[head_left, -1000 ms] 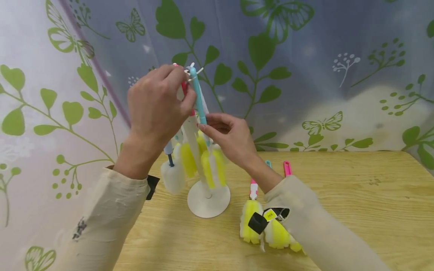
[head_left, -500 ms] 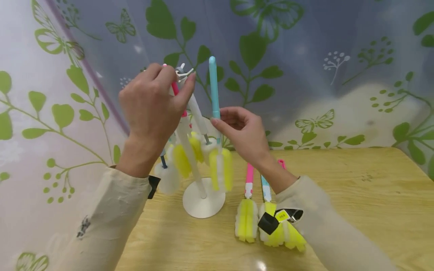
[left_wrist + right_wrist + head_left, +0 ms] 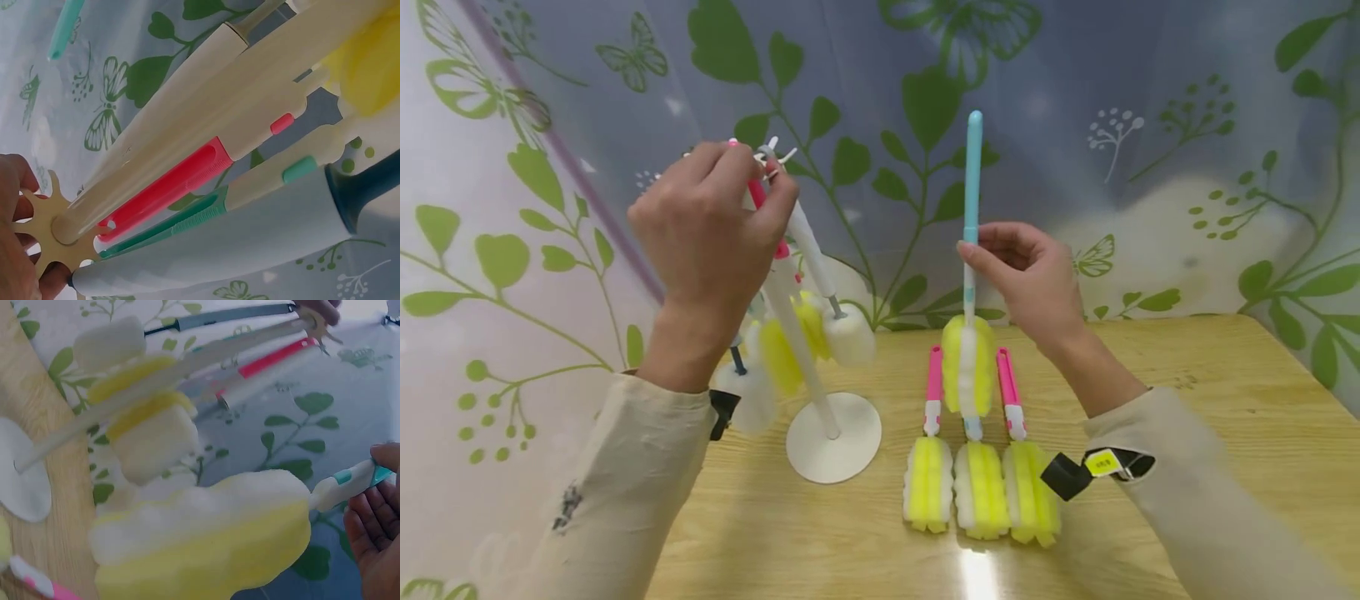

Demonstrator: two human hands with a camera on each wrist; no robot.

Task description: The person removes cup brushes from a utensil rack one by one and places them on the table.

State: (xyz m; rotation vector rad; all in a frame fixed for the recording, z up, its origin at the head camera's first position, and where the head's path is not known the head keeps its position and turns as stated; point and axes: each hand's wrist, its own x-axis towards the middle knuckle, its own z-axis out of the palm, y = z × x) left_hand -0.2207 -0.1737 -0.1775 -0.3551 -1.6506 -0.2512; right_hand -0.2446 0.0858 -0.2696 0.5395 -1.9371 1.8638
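Your right hand (image 3: 1033, 279) pinches the blue-handled brush (image 3: 967, 354) close to upright, its yellow-and-white sponge head down, raised above the desk (image 3: 1210, 417) to the right of the white rack (image 3: 848, 454) and apart from it. Your left hand (image 3: 707, 217) grips the rack's pronged top, below which hanging brushes (image 3: 848, 335) surround the pole. Three lying brushes (image 3: 981, 492) sit side by side, right of the rack's round base, sponge heads near, handles far.
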